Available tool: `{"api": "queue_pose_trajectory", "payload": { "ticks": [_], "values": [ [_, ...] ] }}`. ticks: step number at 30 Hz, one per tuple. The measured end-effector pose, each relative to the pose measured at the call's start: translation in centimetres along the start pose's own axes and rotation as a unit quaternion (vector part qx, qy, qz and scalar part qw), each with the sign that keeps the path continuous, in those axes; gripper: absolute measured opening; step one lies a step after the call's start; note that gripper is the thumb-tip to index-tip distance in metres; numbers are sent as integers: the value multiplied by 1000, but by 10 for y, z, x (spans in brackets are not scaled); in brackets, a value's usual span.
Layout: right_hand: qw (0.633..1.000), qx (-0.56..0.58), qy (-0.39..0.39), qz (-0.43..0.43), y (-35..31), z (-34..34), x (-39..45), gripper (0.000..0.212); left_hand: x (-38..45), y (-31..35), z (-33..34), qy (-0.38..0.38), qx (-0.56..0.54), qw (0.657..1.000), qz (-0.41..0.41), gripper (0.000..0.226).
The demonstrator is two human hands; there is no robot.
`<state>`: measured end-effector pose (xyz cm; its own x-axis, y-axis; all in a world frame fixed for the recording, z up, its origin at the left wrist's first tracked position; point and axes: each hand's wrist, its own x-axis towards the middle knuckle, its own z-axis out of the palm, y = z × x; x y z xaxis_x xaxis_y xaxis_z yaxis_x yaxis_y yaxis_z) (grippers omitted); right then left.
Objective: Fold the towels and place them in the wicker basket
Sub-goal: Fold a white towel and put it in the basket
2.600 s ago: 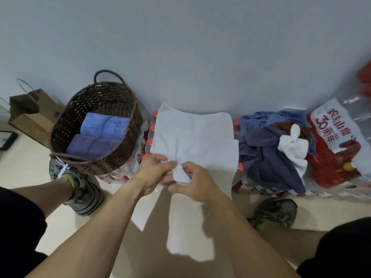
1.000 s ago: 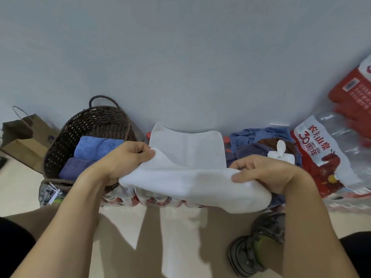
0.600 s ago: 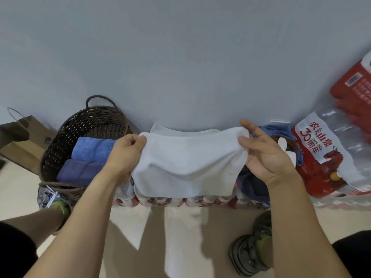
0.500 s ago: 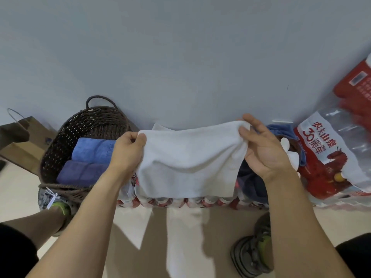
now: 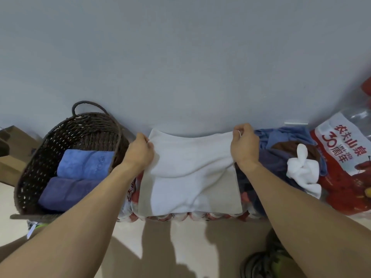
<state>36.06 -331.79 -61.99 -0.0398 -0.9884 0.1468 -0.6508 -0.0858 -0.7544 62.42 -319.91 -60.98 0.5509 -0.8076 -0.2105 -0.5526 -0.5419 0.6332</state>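
Meanwhile both hands [image 5: 140,152] [image 5: 244,146] pinch white towel [image 5: 190,177] atop water-bottle pack [image 5: 190,215], grey wall [image 5: 180,67] behind.

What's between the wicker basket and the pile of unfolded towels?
In the head view: the white towel, spread over bottled-water packs, both hands pinching its far corners: left hand, right hand.

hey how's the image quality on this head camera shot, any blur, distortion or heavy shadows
Head view: wide-angle bending curves the wall line and stretches the forearms at the edges; the right edge near the water bottle pack is smeared. Light from above and behind throws dark arm shadows on the floor. The white towel and both hands, left hand and right hand, are fairly sharp, no glare.
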Motion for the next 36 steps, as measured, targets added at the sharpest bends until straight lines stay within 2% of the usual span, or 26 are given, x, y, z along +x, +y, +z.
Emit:
{"api": "queue_pose_trajectory", "payload": {
  "ticks": [3,8,16,20,24,26,28,31,33,36],
  "values": [
    [1000,-10,-12,11,9,18,11,12,18,-3,9,3,9,1000,-4,12],
    [997,1,-81,20,23,38,22,25,46,-7,23,29,43,999,15,17],
    [993,-64,-80,60,32,51,37,11,71,-16,43,73,105,992,4,9],
    [982,-153,-93,63,28,57,40,27,81,-15,39,45,93,994,-36,20],
    [972,-173,-142,68,26,55,41,39,75,-16,35,30,116,993,-1,26],
    [978,-116,-156,70,28,50,40,35,65,-18,32,53,84,995,23,25],
    [984,11,-145,105,33,43,37,33,54,-19,29,90,66,992,50,27],
    [959,193,-128,163,36,30,28,35,41,-19,19,153,61,981,104,31],
    [954,227,-128,147,35,22,21,32,32,-17,11,164,30,978,127,33],
    [958,237,-128,97,29,8,13,10,18,-10,0,132,-86,977,144,29]
  ]
}}
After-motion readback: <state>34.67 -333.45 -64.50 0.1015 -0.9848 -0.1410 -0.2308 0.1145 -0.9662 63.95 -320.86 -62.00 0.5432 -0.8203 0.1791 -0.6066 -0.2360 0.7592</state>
